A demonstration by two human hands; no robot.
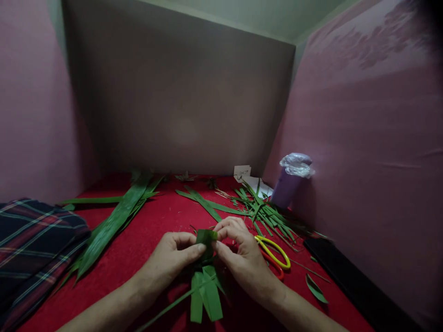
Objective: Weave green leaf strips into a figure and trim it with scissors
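Observation:
Between my two hands is a folded green leaf strip (205, 237), raised over the red cloth. My left hand (176, 251) pinches its left side between thumb and fingers. At its right edge, the thumb and fingertips of my right hand (238, 249) close on a lighter green end. Below hang cut leaf strips (206, 297), along with a thin stem that slants down to the left; whether they join the folded piece is hidden. Beside my right hand lie scissors (282, 256) with one yellow and one red handle, their blades out of sight behind the hand.
Long green leaves (114, 226) lie at left on the red cloth (162, 216). A heap of narrow cut strips (266, 212) is at right. Behind it stand a purple bin (285, 186) with a plastic liner and white papers (242, 172). Plaid fabric (38, 249) fills the left corner.

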